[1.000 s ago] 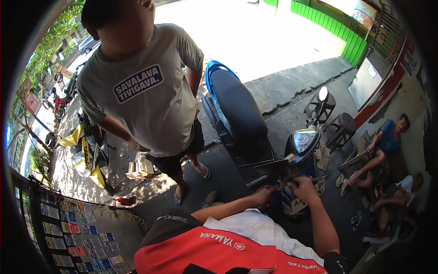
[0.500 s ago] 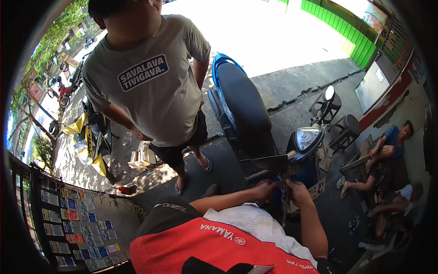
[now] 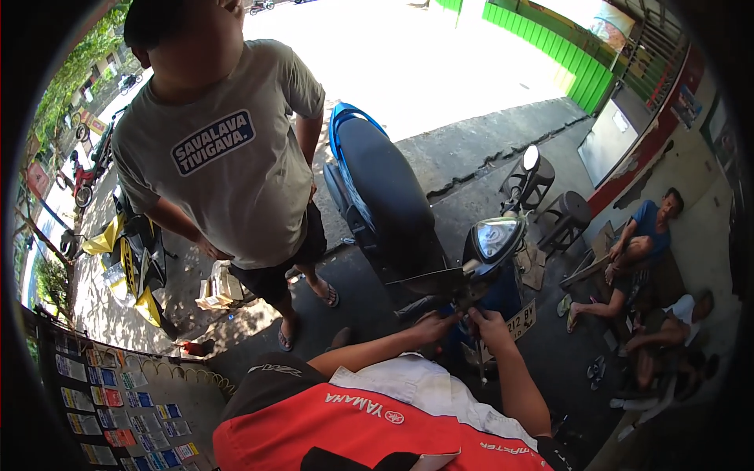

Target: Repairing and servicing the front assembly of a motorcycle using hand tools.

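Note:
In front of me stands a blue scooter with a black seat (image 3: 377,169), its front end close to my hands. Below its round-backed mirror (image 3: 495,238), my right hand (image 3: 492,330) is closed around a thin metal rod-like tool (image 3: 481,365) that points down. My left hand (image 3: 436,326) is closed right beside it at the scooter's front, fingertips nearly meeting the right hand's. What the left fingers hold is too small and dark to make out. The license plate (image 3: 521,319) sits just right of my right hand.
A person in a grey T-shirt (image 3: 228,157) stands at the left, close to the scooter. Two people (image 3: 644,243) sit along the right wall, near dark stools (image 3: 565,216). A yellow and black motorcycle (image 3: 129,267) is parked at the left, beside a cardboard box (image 3: 220,286).
The whole view has shifted, so the scene sits further left in the picture. Both hands stay together at the scooter's front, and the rod-like tool remains in the right hand.

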{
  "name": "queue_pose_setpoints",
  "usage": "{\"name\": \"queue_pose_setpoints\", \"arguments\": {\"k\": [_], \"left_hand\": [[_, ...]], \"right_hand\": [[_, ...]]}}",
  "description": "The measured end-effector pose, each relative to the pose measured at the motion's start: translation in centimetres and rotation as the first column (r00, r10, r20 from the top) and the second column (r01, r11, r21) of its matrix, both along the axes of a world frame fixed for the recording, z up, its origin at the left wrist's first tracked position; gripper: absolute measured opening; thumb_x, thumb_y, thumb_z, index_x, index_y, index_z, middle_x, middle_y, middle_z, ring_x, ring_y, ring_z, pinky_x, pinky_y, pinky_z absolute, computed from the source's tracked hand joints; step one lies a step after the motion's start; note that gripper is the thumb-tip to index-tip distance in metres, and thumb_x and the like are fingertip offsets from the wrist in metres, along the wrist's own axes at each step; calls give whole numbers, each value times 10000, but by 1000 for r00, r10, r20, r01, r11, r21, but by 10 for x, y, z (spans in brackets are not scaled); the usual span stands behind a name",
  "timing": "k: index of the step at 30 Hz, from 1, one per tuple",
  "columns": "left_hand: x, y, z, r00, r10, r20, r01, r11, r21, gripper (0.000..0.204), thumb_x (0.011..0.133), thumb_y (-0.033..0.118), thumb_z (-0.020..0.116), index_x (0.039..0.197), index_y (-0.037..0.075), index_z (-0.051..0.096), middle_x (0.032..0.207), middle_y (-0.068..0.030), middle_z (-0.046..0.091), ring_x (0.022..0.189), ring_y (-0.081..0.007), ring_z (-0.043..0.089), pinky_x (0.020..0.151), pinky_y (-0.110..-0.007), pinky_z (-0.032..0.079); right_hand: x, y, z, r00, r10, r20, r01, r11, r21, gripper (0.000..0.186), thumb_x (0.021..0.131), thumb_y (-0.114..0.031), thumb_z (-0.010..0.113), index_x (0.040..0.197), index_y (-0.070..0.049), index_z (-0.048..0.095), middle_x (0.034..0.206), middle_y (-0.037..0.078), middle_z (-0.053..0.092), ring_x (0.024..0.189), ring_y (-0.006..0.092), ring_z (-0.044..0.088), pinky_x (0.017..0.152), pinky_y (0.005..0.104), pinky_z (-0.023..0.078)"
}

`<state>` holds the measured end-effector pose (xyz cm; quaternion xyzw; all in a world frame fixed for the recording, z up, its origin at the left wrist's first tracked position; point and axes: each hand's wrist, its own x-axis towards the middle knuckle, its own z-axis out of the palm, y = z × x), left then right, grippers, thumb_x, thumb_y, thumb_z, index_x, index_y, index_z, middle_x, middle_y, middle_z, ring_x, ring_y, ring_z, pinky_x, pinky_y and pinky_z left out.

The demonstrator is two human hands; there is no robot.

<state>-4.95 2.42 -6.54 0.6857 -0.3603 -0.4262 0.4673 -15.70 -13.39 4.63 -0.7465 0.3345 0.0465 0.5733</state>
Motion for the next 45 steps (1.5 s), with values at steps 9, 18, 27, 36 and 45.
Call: {"name": "queue_pose_setpoints", "arguments": {"k": [9,18,27,36,45], "left_hand": [[0,-3,-36,892,24,451,80,974,-210,497,1008,129,383,1472,252,510,690,-116,464,606,-228,510,577,-412,412],[0,-2,12,998,33,-60,-29,998,59,607,1038,556,406,1407,87,517,912,-160,551,816,-224,550,696,-442,525],[0,-5,1,999,5,39,-6,1000,18,548,1062,459,365,1422,66,488,783,-153,572,668,-214,530,572,-406,484],[2,-9,-5,983,13,183,-2,998,-62,399,1080,325,332,1286,76,565,783,-204,622,714,-324,617,705,-437,463],[3,-7,22,995,92,-29,-90,993,72,647,1058,586,302,945,62,666,636,-165,508,619,-260,489,660,-438,400]], "right_hand": [[15,-19,-1,968,220,-118,-239,953,-186,340,939,-368,691,907,-35,747,788,109,704,645,238,666,606,383,515],[2,-8,-1,982,189,4,-170,892,-419,260,892,-289,724,991,-52,762,825,190,702,752,267,678,697,377,508],[-2,-13,-17,990,-128,-65,142,795,590,236,991,-244,627,1089,-39,691,797,-1,611,661,152,605,563,300,453],[5,10,-7,971,-228,-69,229,809,542,246,1020,-280,580,931,-53,609,792,27,595,669,161,643,604,356,581],[12,-1,-11,994,44,-102,-16,966,259,248,1007,-279,585,976,-45,661,725,69,640,689,233,645,614,403,515]]}}
